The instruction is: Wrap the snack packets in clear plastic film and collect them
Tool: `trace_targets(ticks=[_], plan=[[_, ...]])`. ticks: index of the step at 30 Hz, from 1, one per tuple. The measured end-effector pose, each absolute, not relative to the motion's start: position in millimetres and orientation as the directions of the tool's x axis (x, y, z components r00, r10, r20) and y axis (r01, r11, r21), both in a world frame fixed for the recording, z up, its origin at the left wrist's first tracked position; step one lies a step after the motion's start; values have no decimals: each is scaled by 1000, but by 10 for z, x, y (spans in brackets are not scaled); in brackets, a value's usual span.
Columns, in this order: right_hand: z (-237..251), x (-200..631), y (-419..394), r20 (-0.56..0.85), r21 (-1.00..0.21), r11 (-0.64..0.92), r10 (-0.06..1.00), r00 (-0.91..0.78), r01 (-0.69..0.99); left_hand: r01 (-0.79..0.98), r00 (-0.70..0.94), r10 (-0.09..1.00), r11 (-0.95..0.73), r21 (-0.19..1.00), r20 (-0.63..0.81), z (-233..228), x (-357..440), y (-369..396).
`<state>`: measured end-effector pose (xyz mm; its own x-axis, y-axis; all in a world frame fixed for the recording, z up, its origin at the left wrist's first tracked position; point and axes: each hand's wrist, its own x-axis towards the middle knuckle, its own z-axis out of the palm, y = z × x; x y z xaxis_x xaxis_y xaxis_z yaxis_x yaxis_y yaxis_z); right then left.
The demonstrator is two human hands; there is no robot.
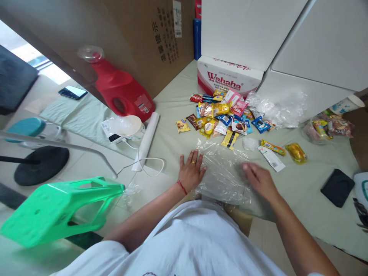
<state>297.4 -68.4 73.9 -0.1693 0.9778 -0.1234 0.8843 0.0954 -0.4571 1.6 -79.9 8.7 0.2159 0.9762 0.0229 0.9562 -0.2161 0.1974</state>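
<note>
Flattening a clear plastic bag (pixel 222 174) on the pale green mat (pixel 301 188) looks to be the step in hand. The bag lies near the person, just this side of the snack pile (pixel 220 115). The left hand (pixel 191 172) rests palm down, fingers spread, on the bag's left edge, grasping nothing. The right hand (pixel 258 179) lies over the bag's right side; it is blurred, the fingers seem loosely extended, and I cannot tell whether it pinches the film or only presses it.

Far of the pile stands a Wahaha box (pixel 228 78), with crumpled plastic (pixel 276 107) to its right. A white tube (pixel 271 158) and a yellow packet (pixel 296 152) lie right of the bag, apart from it. On the left sit a red jug (pixel 122 90), a white bowl (pixel 125 128) and a green stool (pixel 60 207).

As a judgement, the next move calls for finding the bag's mouth and parting the two thin layers, which cling together; one hand should pin the film while the other lifts a single layer by its edge.
</note>
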Motion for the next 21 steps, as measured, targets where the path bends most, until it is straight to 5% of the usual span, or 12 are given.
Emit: trace_targets(ticks=[3,7,13,18,21], plan=[[835,2608,54,-189,-288,-86,981,31,954,966,187,982,-188,179,19,64,78,-846],[670,2081,676,-243,-141,-140,964,103,980,969,179,984,-180,168,25,47,97,-850],[634,2324,562,-127,-116,-107,988,92,987,958,214,977,-212,191,13,66,41,-820],[1031,2744,45,156,-191,301,949,-274,934,941,219,974,-225,251,52,55,-10,-833],[1031,2591,-280,134,-334,574,814,-565,748,940,197,979,-206,274,58,58,-4,-834]])
